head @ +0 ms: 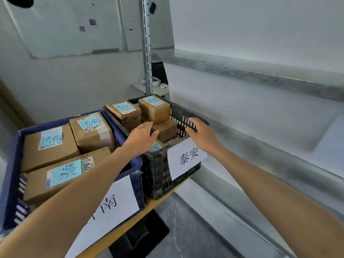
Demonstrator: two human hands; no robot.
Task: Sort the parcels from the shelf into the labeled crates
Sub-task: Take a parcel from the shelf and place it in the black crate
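Note:
A black crate [158, 174] with a white paper label stands at centre and holds several brown parcels [155, 108] with blue stickers. My left hand [142, 135] hovers over the near parcels in it, fingers straight and holding nothing. My right hand [202, 132] reaches over the crate's right rim, fingers relaxed, also holding nothing. To the left a blue crate [11, 175] with its own paper label holds three larger brown parcels [50, 146] with blue stickers.
Both crates sit on a yellow-topped cart [149, 205]. Metal shelves [260, 75] run along the right, with a steel upright [147, 45] behind the black crate. Small white items lie on a far shelf [158, 83]. Grey floor shows below.

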